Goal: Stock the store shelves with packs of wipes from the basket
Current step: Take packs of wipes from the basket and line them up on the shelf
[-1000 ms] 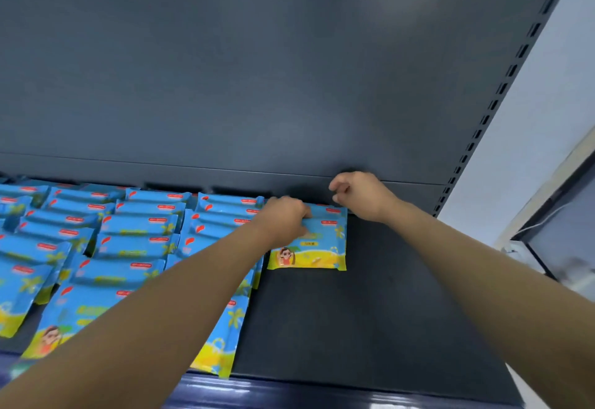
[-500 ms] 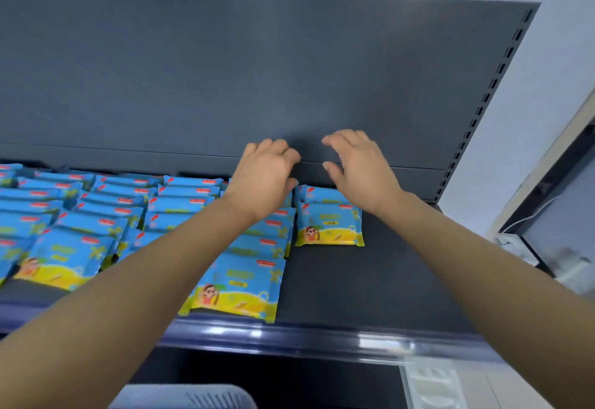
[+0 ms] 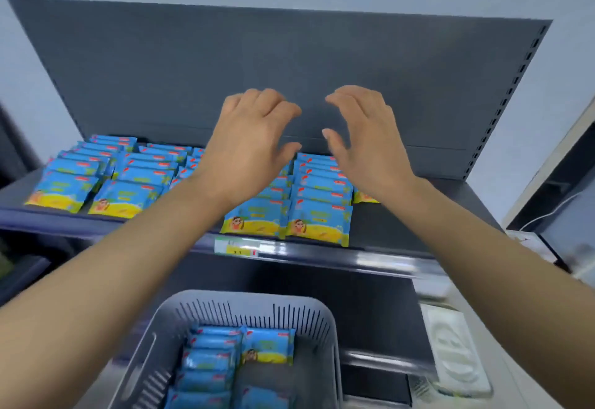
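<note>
A person's two bare forearms reached up from the bottom corners of the frame toward a dark grey metal store shelf (image 3: 402, 225) that ran across the middle. The left hand (image 3: 248, 147) and right hand (image 3: 363, 144) hung side by side at the centre, backs toward the camera, a gap between them, both slightly blurred. Each grip was open: the fingers were loosely spread and bent, holding nothing.

Flat blue-and-yellow plastic packs of wipes (image 3: 318, 215) lay on the shelf in overlapping rows running front to back, from the left of the frame to just right of centre. The corner of one further pack showed beneath the right wrist. A green-and-yellow price label (image 3: 238, 249) sat on the shelf's front edge below the centre rows. Behind the hands rose a plain dark grey back panel (image 3: 289, 60).

At bottom centre, below the shelf, stood a grey slotted plastic basket (image 3: 251, 308) holding more of the same blue packs (image 3: 267, 344) in rows. A white moulded object (image 3: 457, 360) lay at lower right, too blurred to identify.
</note>
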Motion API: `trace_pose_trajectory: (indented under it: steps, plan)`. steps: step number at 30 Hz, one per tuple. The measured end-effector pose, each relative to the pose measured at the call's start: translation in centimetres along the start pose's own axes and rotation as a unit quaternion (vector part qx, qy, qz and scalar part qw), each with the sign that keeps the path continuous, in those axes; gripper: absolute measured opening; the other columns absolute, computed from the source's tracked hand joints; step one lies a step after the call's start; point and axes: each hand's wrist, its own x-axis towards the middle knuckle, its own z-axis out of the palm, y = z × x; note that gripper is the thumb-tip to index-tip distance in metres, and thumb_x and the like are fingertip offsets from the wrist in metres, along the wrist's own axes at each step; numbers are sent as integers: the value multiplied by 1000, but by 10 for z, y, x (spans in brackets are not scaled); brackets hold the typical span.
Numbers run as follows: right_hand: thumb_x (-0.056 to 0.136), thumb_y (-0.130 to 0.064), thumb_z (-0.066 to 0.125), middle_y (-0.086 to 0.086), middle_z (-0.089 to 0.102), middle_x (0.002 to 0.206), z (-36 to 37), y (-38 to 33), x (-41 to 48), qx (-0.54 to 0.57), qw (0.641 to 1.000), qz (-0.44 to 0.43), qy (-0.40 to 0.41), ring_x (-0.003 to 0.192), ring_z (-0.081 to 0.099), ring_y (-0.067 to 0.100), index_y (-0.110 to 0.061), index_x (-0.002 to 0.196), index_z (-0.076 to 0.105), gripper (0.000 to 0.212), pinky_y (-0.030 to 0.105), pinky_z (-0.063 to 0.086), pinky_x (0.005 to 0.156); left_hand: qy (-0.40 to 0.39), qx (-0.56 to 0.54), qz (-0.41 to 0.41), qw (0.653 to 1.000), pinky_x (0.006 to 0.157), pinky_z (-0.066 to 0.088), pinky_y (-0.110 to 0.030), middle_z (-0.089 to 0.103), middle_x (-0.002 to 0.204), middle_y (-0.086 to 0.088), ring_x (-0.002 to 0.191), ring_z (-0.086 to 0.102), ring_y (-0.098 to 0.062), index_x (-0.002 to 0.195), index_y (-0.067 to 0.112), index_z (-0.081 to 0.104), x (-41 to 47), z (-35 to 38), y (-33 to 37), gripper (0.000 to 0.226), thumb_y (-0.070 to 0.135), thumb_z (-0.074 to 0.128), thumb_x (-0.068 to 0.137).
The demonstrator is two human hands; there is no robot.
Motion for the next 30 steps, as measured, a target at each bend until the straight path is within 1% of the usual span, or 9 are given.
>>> trace_pose_trajectory:
  steps: [4,6,8,10,14,18,21,25,30]
  plan:
    - [79,-16,58,14,58,121,15,-47,-50,28,998,-1,-60,110,52,35,-3,115,59,38,39,37,88,-59,-42,-10,997,83,33,-37,61,99,-13,91,57,-32,106,8,61,-64,-12,-5,39,33,53,77]
    - [78,-17,59,15,59,118,33,-64,-84,31,994,-4,-109,109,54,36,-2,113,59,39,40,40,91,-110,-62,-13,992,82,42,-40,63,99,-13,90,59,-33,106,7,62,-102,-4,-8,39,31,58,75]
    - [78,-16,60,15,60,116,52,-79,-115,31,987,-9,-160,107,55,36,-2,114,59,39,44,45,89,-167,-72,-23,983,80,44,-42,64,100,-13,90,61,-34,105,6,64,-139,6,-10,39,27,65,72]
    - [80,-14,64,14,59,117,71,-91,-144,36,974,-3,-222,109,55,36,-3,115,58,37,44,44,88,-224,-83,-46,970,81,43,-43,63,103,-14,95,59,-35,106,5,64,-175,16,-14,38,25,69,74]
    - [76,-10,70,15,61,116,110,-107,-197,41,947,3,-319,105,58,37,-2,114,60,40,43,46,83,-330,-98,-75,936,93,37,-42,60,113,-10,109,54,-33,117,11,60,-241,37,-22,40,26,69,82]
    - [92,-16,48,10,45,135,149,-115,-238,31,901,10,-433,124,40,30,-8,132,46,41,39,30,99,-430,-97,-117,890,102,27,-36,52,126,-5,122,45,-24,129,16,51,-291,58,-30,44,29,61,88]
    - [92,-15,48,9,44,136,173,-120,-262,29,879,3,-477,129,36,28,-8,133,44,42,38,27,104,-460,-86,-141,872,99,28,-36,52,125,-4,119,45,-24,129,17,50,-322,71,-37,43,27,59,88]
    - [91,-14,47,11,46,132,203,-121,-285,3,854,3,-520,125,38,30,-8,128,45,38,39,30,102,-484,-81,-154,857,97,30,-36,51,125,-4,120,45,-23,128,16,51,-354,90,-44,44,27,61,87]
    - [89,-11,49,14,42,134,229,-113,-307,-44,815,49,-575,124,39,33,-6,132,39,44,42,32,100,-503,-71,-161,846,99,31,-36,49,126,-5,119,44,-23,128,15,50,-375,113,-54,42,25,59,88]
